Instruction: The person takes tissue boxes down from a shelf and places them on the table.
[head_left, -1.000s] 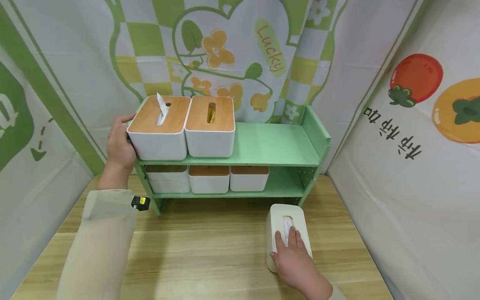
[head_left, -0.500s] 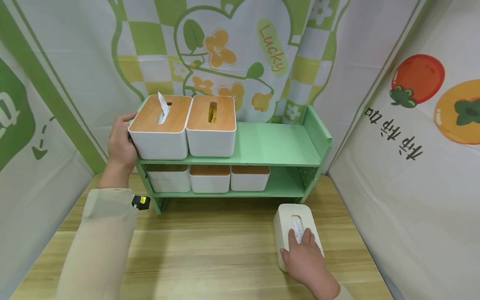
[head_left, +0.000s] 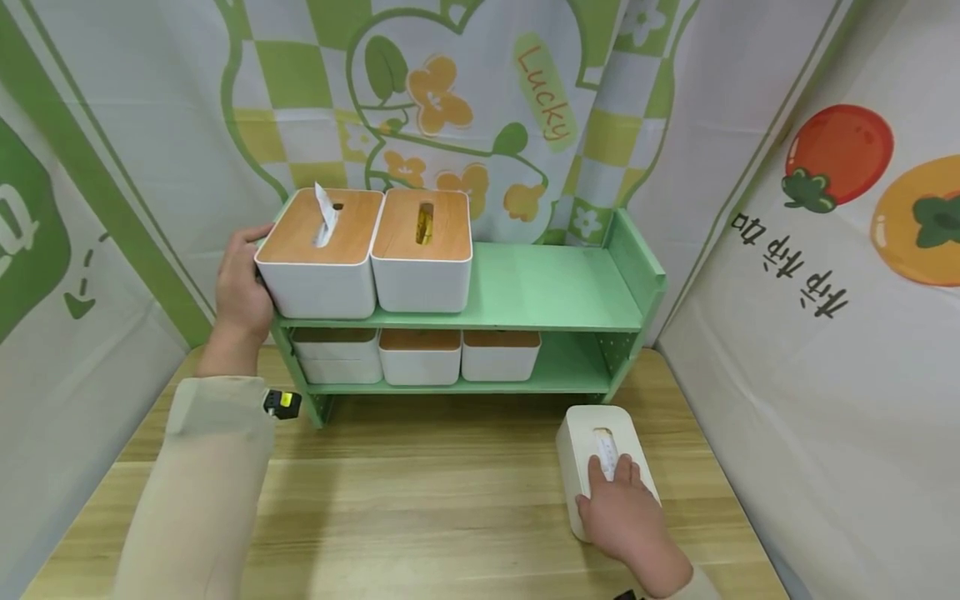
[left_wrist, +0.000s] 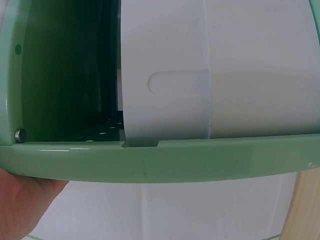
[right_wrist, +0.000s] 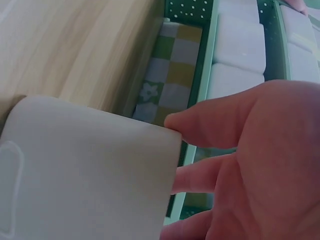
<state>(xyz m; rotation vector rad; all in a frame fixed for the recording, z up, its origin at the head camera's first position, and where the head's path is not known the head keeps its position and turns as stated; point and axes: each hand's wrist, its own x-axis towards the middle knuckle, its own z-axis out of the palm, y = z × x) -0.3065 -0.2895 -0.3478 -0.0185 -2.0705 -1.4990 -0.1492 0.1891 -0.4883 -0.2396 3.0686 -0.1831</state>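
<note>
A two-tier green shelf (head_left: pixel 555 287) stands on the table. My left hand (head_left: pixel 243 287) grips its left end, the fingers over the side panel; in the left wrist view part of that hand (left_wrist: pixel 22 205) shows below the green panel (left_wrist: pixel 145 162). On the table before the shelf's right end is a cream tissue box (head_left: pixel 585 429) with a slot in its top. My right hand (head_left: pixel 628 521) rests on that top with extended fingers. In the right wrist view the thumb touches the box's upper edge, and the other fingers are partly hidden behind it.
Two white tissue boxes with wooden lids, the left one (head_left: pixel 315 287) and its neighbour (head_left: pixel 423 283), sit on the upper tier. Several smaller ones, including a middle box (head_left: pixel 420 367), line the lower tier. Printed curtains (head_left: pixel 750 350) enclose the wooden table (head_left: pixel 405 500).
My right hand and the cream tissue box have slid to the right across the table. The left hand keeps its place on the shelf.
</note>
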